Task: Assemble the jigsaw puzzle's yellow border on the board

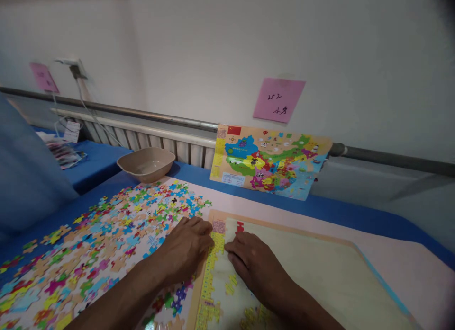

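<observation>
A puzzle board [302, 254] with a tan border lies in front of me, mostly bare inside. Down its left side runs a strip of joined yellow puzzle pieces [209, 273], with a pink printed block at the top. My left hand [186, 245] rests at the board's left border, fingers curled against the strip's upper part. Over the board, my right hand [254, 266] has its fingers bent together just right of the strip; whatever they pinch is hidden. Beyond its knuckles lies a red puzzle piece [240, 226]. Loose yellow pieces [231, 284] lie below, inside the board.
Many loose puzzle pieces [117, 240] spread across the left of the table. A beige basin [147, 164] stands behind them. A printed map picture [270, 162] leans against the rail [159, 117]. Blue fabric [28, 173] hangs at the far left. A pink note [279, 99] is on the wall.
</observation>
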Demonstrator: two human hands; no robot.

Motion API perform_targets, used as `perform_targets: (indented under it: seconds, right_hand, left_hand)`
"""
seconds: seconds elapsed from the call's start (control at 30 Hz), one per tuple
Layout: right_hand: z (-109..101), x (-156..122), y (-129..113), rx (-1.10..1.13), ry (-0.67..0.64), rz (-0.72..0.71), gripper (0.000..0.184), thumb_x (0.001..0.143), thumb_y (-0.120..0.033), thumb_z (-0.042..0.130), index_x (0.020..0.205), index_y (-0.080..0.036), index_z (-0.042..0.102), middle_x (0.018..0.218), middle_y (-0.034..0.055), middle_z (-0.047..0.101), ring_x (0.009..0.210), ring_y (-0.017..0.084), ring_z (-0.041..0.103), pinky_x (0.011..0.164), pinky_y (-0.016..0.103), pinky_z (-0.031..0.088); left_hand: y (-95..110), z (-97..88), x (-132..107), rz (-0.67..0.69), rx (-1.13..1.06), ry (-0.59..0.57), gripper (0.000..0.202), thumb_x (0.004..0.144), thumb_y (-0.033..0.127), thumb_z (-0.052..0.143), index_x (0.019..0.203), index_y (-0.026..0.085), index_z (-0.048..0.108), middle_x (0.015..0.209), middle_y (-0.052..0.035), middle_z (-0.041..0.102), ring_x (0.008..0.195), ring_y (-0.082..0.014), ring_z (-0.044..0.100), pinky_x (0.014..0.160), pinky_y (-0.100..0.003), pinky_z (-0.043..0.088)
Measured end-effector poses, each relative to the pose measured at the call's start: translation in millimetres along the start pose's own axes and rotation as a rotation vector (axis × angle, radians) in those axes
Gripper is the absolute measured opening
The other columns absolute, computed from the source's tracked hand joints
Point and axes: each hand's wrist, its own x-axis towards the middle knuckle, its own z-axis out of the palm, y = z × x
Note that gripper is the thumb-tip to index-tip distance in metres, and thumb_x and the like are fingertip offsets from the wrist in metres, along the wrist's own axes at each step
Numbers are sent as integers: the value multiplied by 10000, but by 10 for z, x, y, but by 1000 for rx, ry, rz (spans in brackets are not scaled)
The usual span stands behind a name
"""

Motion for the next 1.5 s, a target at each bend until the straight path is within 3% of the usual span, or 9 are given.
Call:
perform_targets:
  seconds: [0.43, 0.8, 0.97, 1.2, 1.37, 1.5]
  right_hand:
    - [98, 137, -55, -25, 83, 57, 214, 962, -61, 645, 808, -210, 636, 882, 13, 680, 851, 196, 603, 798, 308, 422]
    - [77, 142, -108, -50, 82, 85, 225, 959, -33, 608, 827, -212, 641, 886, 18, 682, 861, 202, 601, 795, 314, 409]
    - [69, 128, -122, -45, 69, 113, 217, 951, -40, 629, 814, -208, 634, 880, 21, 683, 858, 205, 604, 786, 314, 398]
    - [50, 142, -93, 34, 69, 134, 212, 931, -25, 634, 825, -209, 629, 887, 6, 679, 862, 191, 599, 784, 296, 396]
    - [38, 137, -71, 77, 75, 139, 202, 930, -35, 620, 837, -214, 630, 901, -1, 675, 853, 185, 588, 778, 294, 394]
    - [35, 131, -78, 65, 58, 154, 201, 921, -36, 632, 827, -214, 634, 875, -3, 674, 832, 186, 577, 769, 299, 382]
  left_hand:
    - [-24, 34, -1, 5, -25, 7, 152, 1006, 188, 630, 876, 240, 688, 1092, -25, 679, 1074, -243, 589, 924, -416, 381]
    - [-3, 34, -5, 19, -35, 16, 146, 987, 138, 623, 882, 228, 670, 1133, -34, 683, 1096, -256, 589, 910, -426, 380]
    - [-3, 9, -9, -3, -64, -1, 172, 982, 123, 642, 840, 219, 651, 1061, -20, 678, 1045, -241, 585, 876, -408, 367]
    - [22, 3, -20, -26, -89, 30, 173, 971, 75, 664, 963, 242, 709, 1231, -16, 686, 1114, -246, 590, 915, -416, 364]
    - [14, 43, -21, -23, -97, 40, 154, 988, 106, 649, 940, 235, 719, 1158, -26, 698, 1061, -247, 595, 875, -408, 382]
    - [-14, 88, -23, -7, -108, 102, 213, 1001, 109, 588, 1025, 251, 745, 1246, -56, 695, 1113, -268, 598, 924, -432, 415]
